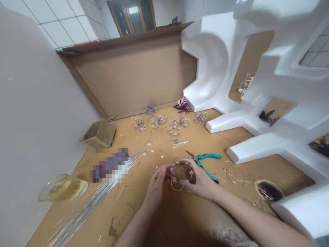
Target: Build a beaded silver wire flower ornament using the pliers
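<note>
Left hand (pixel 156 180) and right hand (pixel 199 181) pinch the beaded wire ring (pixel 174 179) at its rim, the best place, being likely light and bendy.

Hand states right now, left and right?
Left hand: at the left edge of the beaded wire ring; grip cannot be told.
Right hand: closed, holding the ring's right side.

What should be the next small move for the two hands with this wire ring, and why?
Probably the left hand should gently bend the wire ring at its left edge while the right hand steadies it. The left fingertips are at that edge, the right hand grips the opposite side, and the teal pliers lie nearby, in neither hand.
</note>
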{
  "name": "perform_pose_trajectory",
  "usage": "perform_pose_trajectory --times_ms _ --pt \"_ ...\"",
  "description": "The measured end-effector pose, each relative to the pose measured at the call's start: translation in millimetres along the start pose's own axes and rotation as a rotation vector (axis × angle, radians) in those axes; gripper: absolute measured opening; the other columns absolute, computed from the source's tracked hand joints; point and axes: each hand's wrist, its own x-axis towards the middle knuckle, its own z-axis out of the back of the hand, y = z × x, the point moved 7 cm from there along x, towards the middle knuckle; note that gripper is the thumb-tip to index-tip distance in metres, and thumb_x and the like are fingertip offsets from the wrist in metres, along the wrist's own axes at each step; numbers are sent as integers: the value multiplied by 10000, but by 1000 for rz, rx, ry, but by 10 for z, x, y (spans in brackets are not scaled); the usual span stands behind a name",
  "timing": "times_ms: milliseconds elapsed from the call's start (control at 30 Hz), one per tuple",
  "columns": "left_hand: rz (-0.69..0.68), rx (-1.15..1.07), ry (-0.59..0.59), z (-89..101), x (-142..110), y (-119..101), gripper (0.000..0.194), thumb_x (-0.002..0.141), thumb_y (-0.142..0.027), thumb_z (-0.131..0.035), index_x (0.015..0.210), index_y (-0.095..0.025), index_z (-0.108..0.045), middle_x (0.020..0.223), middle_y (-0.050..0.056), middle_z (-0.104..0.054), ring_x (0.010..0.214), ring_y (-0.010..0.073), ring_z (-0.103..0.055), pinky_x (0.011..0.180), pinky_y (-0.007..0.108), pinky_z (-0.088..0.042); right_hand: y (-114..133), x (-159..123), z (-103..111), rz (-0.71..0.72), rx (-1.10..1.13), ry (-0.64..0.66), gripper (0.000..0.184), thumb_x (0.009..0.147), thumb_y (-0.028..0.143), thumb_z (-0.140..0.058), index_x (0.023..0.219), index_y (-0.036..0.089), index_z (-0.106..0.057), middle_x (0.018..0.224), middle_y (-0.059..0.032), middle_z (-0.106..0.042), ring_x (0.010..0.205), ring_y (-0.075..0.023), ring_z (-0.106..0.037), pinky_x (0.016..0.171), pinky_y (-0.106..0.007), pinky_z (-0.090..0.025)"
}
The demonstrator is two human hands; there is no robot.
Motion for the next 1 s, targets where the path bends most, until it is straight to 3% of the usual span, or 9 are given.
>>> perform_pose_trajectory --times_ms 100,233,433,600,733,867,1000 --pt "18 -116 27 -47 6 0 335 821 -417 -493 926 -150 -665 698 27 -549 626 143 -509 581 252 -436 -2 3 3 -2 -24 14 532 716 246 -594 1197 220 -367 1139 -81 -534 962 -200 -537 820 -344 -441" --pt "52 -213 28 -53 41 38 377 837 -430 -452 880 -130 -676 674 31 -538 616 141 -490 579 258 -422 5 0 -6 11 -43 41 518 724 235 -580 1199 221 -371 1132 -81 -541 922 -193 -544 791 -338 -444" --pt "11 -188 38 -25 44 20 367 846 -413 -446 895 -131 -675 681 34 -555 625 141 -491 593 260 -413 -11 -8 -13 43 -63 39 527 735 213 -570 1216 225 -355 1166 -80 -527 1028 -204 -513 854 -351 -420" --pt "4 -166 32 -46 23 -22 352 844 -423 -451 933 -152 -657 844 68 -632 745 178 -542 679 291 -434 -6 -9 -17 61 -41 41 537 745 195 -552 1235 217 -335 1155 -86 -532 997 -197 -533 826 -339 -436" --pt "66 -262 157 -183 3 -5 424 798 -524 -481 986 -172 -622 1026 104 -633 934 243 -566 783 355 -438 19 -2 -26 81 -30 59 501 762 200 -539 1225 208 -346 1132 -91 -544 971 -195 -545 813 -331 -446" --pt "131 -405 244 -274 -14 26 412 781 -520 -520 1003 -184 -606 1002 97 -640 871 226 -595 734 347 -455 14 13 -22 76 -19 45 456 781 185 -517 1209 222 -365 1128 -82 -548 992 -195 -542 851 -348 -440" --pt "114 -391 177 -201 13 45 301 760 -410 -602 955 -181 -616 931 75 -648 824 189 -590 707 300 -451 -31 17 -36 38 54 54 414 821 189 -474 1220 227 -373 1137 -86 -557 961 -187 -562 831 -349 -460"
